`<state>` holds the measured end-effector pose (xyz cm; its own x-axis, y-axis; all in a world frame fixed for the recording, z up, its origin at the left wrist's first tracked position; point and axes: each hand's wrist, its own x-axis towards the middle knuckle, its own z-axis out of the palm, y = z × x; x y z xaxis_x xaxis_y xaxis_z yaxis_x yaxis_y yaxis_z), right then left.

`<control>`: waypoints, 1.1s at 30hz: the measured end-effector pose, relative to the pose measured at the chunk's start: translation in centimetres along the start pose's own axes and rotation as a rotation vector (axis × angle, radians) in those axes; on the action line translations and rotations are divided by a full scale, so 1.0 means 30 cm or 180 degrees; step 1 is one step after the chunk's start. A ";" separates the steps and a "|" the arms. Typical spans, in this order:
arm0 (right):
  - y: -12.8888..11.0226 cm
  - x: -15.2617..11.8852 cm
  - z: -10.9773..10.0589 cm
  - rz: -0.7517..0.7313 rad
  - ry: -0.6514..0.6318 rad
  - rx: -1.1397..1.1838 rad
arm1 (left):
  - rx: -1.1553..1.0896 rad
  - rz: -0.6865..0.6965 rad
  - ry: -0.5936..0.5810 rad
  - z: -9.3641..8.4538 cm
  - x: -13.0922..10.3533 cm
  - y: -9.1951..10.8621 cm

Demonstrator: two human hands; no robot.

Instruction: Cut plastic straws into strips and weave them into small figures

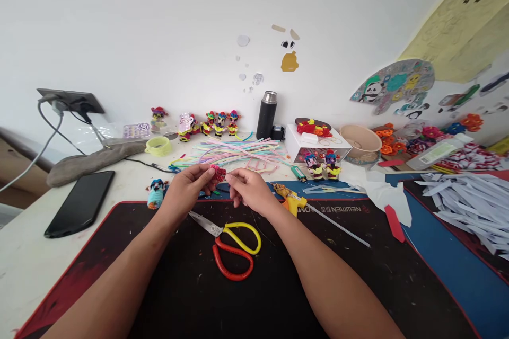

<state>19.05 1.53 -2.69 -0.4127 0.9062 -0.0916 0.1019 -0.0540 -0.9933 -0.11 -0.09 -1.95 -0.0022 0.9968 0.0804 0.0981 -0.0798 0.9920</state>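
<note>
Left hand pinches a small red-and-pink fuzzy coiled piece between thumb and fingers; right hand has its fingertips at the piece's right edge, can't tell if gripping. Hands close together, piece between them, above the far part of the black mat with red edging. Scissors with yellow and red handles lie on the mat below. Yellow glue gun right of the right hand. Small light-blue fuzzy figure left of the left hand.
</note>
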 end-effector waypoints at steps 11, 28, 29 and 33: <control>-0.003 -0.001 0.004 -0.0012 0.0085 0.0080 | 0.0197 0.0024 -0.0268 0.019 -0.010 0.013; -0.004 -0.003 0.005 -0.0257 0.0182 -0.0130 | 0.0330 -0.0012 -0.0244 0.016 -0.005 0.004; -0.004 -0.003 0.004 -0.0269 0.0193 -0.0124 | 0.0380 -0.0005 -0.0247 0.011 -0.004 0.006; -0.006 0.002 -0.002 -0.0248 0.0289 0.0078 | 0.0927 0.0032 -0.0303 -0.015 0.001 0.004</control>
<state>19.08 1.62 -2.51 -0.3347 0.9423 -0.0085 0.0503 0.0088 -0.9987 -0.54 -0.07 -1.78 0.0921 0.9935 0.0670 0.3789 -0.0972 0.9203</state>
